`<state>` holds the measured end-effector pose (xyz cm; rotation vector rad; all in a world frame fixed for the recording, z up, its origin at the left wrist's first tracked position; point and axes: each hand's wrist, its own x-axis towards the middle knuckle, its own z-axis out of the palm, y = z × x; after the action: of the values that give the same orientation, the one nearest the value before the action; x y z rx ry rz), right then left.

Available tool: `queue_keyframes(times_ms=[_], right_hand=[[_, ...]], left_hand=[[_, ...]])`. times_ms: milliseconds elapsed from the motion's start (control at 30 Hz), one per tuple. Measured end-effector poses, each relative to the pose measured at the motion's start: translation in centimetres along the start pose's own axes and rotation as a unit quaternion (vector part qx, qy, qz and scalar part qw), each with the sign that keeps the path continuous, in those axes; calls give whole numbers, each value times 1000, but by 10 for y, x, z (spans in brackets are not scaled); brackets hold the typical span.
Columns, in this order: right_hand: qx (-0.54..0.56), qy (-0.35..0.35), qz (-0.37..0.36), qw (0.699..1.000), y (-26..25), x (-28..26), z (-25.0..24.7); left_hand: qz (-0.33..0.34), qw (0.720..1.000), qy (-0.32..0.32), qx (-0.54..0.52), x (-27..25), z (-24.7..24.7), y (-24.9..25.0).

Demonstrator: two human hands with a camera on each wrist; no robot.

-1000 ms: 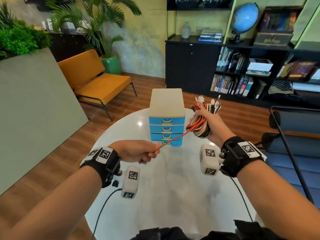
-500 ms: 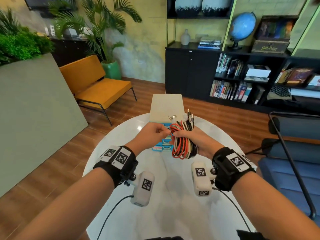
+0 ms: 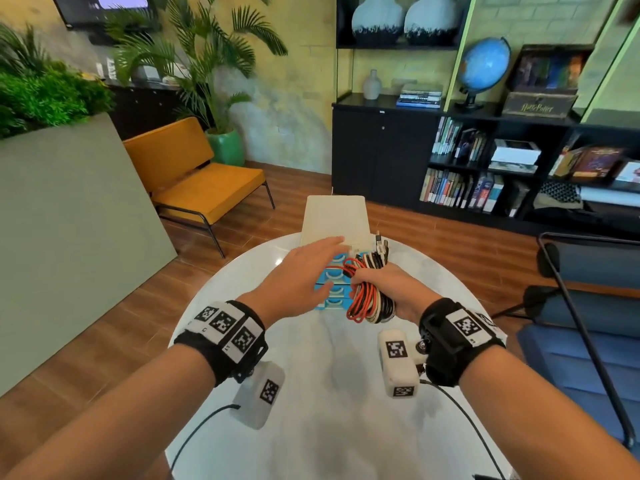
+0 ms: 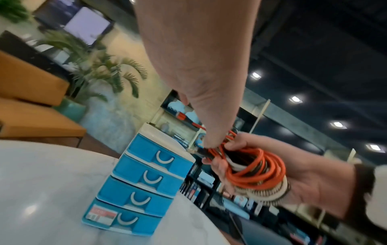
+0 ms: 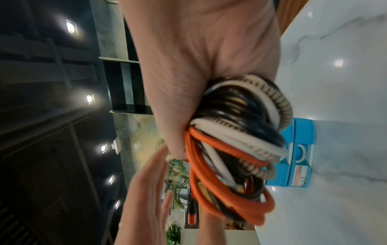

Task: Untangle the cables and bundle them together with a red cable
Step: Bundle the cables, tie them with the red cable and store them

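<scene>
My right hand (image 3: 372, 278) grips a coiled bundle of black, white and striped cables (image 3: 379, 304) above the white table, in front of the drawer unit. A red cable (image 3: 358, 301) is looped round the bundle several times; its turns show orange in the right wrist view (image 5: 230, 153) and the left wrist view (image 4: 248, 175). Plug ends (image 3: 381, 242) stick up from the top of the bundle. My left hand (image 3: 313, 268) is flat with straight fingers just left of the bundle and holds nothing. Its thumb tip (image 4: 209, 144) lies near a plug of the red cable.
A small blue drawer unit with a white top (image 3: 334, 218) stands at the far side of the round white table (image 3: 311, 403), right behind both hands. A blue chair with a black frame (image 3: 581, 327) is at the right, an orange bench at the left.
A second ago my left hand pulled the red cable's end taut to the left, then brought it to the bundle. Now it has let go and opened flat. The bundle came lower and nearer.
</scene>
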<state>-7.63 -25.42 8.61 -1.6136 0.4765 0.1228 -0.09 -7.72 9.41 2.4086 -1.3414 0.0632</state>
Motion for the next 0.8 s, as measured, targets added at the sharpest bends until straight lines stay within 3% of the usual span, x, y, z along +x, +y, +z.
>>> queue_keyframes(times_ms=[100,167,267,367,467,533,633,733,800], right_hand=[[-31,-53,7,998,-9,-5,5],[-44,-123,23,991,-13,-9,9],[-91,-215,73,970,-21,-18,14],[-107,-241,65,962,-22,-23,17],[-103,-227,45,967,-18,-19,20],[-176,-192,19,965,-15,-12,20],[-377,-88,-15,922,-15,-5,19],[-447,4,-31,894,-15,-9,25],[-502,44,-91,859,-11,-18,32]], left_hand=[[139,975,-27,174,2,1,4],[195,955,-13,222,4,6,7],[235,941,-4,243,7,10,9],[247,942,24,224,6,12,7],[238,940,35,241,8,16,9],[220,938,25,267,10,20,8],[172,943,15,284,13,26,3],[101,957,-2,271,17,30,0],[66,965,-1,254,18,31,-3]])
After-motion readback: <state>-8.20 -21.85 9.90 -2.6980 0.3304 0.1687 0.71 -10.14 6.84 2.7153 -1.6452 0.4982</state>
